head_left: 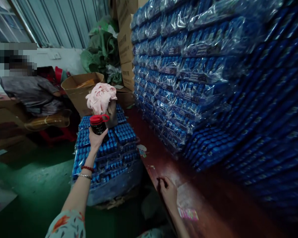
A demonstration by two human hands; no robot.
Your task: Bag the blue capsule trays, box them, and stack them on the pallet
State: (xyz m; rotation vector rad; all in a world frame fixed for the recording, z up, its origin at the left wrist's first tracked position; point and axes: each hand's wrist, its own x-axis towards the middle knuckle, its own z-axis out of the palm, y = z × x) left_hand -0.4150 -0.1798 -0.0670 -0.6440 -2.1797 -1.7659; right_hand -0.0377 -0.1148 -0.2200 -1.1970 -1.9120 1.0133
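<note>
My left hand (97,138) reaches forward, its fingers wrapped round a black water bottle (98,128) with a red lid and a red carry loop. The bottle is upright over a stack of shrink-wrapped blue packs (83,158); whether its base touches them is hidden by my hand. Just behind it, a pale pink cloth (101,96) lies over a grey-brown bag (111,114). My right hand (168,190) is at the near edge of the dark red tabletop (203,205), fingers curled in. Anything small between those fingers is too dark to make out.
Clear-wrapped blue packs (164,79) form a tall wall along the table's right side. Behind the low stack stand an open carton (75,92), piled brown cartons (125,46) and green sacks (99,49). A person in grey (34,92) sits at the left.
</note>
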